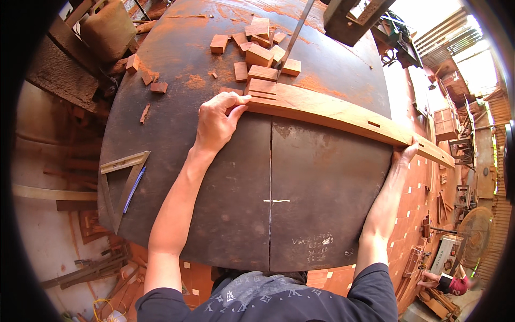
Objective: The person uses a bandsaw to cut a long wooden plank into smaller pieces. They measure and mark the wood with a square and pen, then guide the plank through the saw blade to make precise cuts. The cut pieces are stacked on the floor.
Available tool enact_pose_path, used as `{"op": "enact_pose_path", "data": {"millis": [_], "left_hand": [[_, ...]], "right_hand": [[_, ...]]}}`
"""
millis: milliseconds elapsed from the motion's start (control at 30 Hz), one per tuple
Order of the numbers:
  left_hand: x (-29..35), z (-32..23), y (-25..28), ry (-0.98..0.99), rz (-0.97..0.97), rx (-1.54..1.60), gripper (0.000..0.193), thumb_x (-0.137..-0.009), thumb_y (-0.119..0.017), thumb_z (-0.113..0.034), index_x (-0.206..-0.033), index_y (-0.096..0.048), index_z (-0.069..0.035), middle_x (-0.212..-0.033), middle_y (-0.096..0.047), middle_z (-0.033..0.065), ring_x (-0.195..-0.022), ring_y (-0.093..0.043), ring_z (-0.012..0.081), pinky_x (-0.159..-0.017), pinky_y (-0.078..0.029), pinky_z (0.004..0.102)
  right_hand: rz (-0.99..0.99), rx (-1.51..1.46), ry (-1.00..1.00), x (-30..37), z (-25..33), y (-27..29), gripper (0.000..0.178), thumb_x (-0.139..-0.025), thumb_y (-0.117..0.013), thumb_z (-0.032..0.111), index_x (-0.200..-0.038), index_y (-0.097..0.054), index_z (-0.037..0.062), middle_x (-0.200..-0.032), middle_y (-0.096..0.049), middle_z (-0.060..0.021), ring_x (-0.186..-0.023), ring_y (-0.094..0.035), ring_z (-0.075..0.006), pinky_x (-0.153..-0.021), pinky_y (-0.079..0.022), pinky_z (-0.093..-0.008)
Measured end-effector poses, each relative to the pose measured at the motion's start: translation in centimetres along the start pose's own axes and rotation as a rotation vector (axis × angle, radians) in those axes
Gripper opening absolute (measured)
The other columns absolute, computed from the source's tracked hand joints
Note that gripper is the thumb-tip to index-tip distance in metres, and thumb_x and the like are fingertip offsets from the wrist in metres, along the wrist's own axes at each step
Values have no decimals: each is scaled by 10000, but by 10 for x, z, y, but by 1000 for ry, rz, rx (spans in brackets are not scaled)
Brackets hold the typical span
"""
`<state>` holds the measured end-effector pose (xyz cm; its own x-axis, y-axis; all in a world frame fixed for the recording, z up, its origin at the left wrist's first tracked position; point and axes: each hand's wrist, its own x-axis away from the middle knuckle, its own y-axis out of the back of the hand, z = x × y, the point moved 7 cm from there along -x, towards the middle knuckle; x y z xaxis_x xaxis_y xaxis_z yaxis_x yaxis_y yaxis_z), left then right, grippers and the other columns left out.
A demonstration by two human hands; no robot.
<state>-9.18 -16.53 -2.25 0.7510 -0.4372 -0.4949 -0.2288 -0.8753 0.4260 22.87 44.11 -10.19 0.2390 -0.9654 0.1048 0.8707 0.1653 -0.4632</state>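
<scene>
A long reddish-brown wooden beam (332,114) lies across the dark metal saw table (230,177), its right end reaching past the table's edge. Slots are cut in its face and grooves in its left end. My left hand (219,119) pinches that left end between thumb and fingers. Farther right, my right hand (406,152) grips the beam's near side at the table edge; part of its fingers is hidden by the wood. A narrow saw blade (296,40) comes down at the beam's far side by the grooved end; whether it touches the wood I cannot tell.
Several offcut blocks (259,55) are heaped beside the blade amid orange sawdust. At the table's left lie a set square (126,163) and a blue pen (134,189). A fan (475,236) and another person (456,284) are off to the right. A jerrycan (109,31) stands far left.
</scene>
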Motion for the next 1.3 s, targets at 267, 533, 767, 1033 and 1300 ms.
{"op": "enact_pose_path", "data": {"millis": [267, 533, 767, 1033, 1300], "left_hand": [[-1, 4, 3, 33, 13, 16, 113, -920, -801, 62, -959, -699, 30, -1021, -818, 108, -928, -776, 127, -772, -622, 282], [-3, 6, 1, 2, 11, 4, 113, -916, -806, 58, -955, -706, 24, -1021, -823, 122, -927, -792, 148, -774, -619, 284], [0, 4, 4, -30, -3, -9, 114, -905, -817, 55, -951, -719, 18, -994, -823, 120, -892, -796, 156, -746, -601, 286], [-1, 1, 2, -37, -7, -2, 128, -886, -838, 19, -984, -761, -14, -965, -809, 113, -835, -762, 184, -708, -576, 315], [0, 1, 4, -32, -3, -11, 117, -901, -829, 40, -962, -734, 11, -969, -820, 102, -822, -755, 116, -696, -570, 276]], "right_hand": [[-37, -5, -83, 25, -8, -15, 462, -985, -535, 413, -1284, -658, 83, -1271, -700, -128, -1186, -685, -314, -954, -596, -543], [-17, -5, -27, 14, -6, -4, 443, -993, -535, 391, -1292, -662, 90, -1262, -714, -124, -1162, -706, -311, -966, -601, -516], [30, -30, -18, 24, -7, -22, 428, -1000, -536, 376, -1269, -659, 67, -1248, -719, -120, -1166, -707, -307, -979, -601, -499], [29, -19, -8, 18, -1, -14, 441, -1000, -545, 375, -1281, -654, 52, -1260, -718, -129, -1170, -706, -301, -995, -593, -497], [69, -25, -14, 19, -5, -22, 474, -999, -524, 379, -1305, -641, 37, -1293, -705, -147, -1194, -694, -328, -1024, -580, -528]]}}
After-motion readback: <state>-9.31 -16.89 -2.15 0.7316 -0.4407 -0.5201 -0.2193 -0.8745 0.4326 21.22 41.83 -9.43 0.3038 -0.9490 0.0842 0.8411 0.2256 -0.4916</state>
